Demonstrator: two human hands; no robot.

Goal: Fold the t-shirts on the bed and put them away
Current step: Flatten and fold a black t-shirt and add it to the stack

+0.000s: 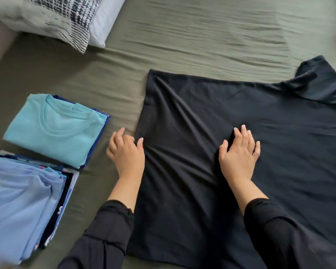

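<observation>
On the olive-green bed sheet (pixel 202 32), right of centre, we see a black t-shirt (pixel 211 113) spread flat, its hem toward the left and one sleeve (pixel 318 74) toward the upper right. Creases run across the fabric between the hands. We find the right hand (pixel 239 154) lying palm-down on the shirt body, fingers straight and slightly spread, pressing the cloth and gripping nothing. We find the left hand (pixel 126 152) at the shirt's left edge, fingers loosely curved; the thumb touches the hem, and we cannot tell whether fabric is pinched. Both forearms wear black sleeves (pixel 105 230). Left of the shirt, apart from it, we note a folded turquoise t-shirt (pixel 54 129) on top of a small stack, and nearer the camera a taller stack topped by a light blue garment (pixel 17 200). A patterned pillow (pixel 62 18) lies upper left.
</observation>
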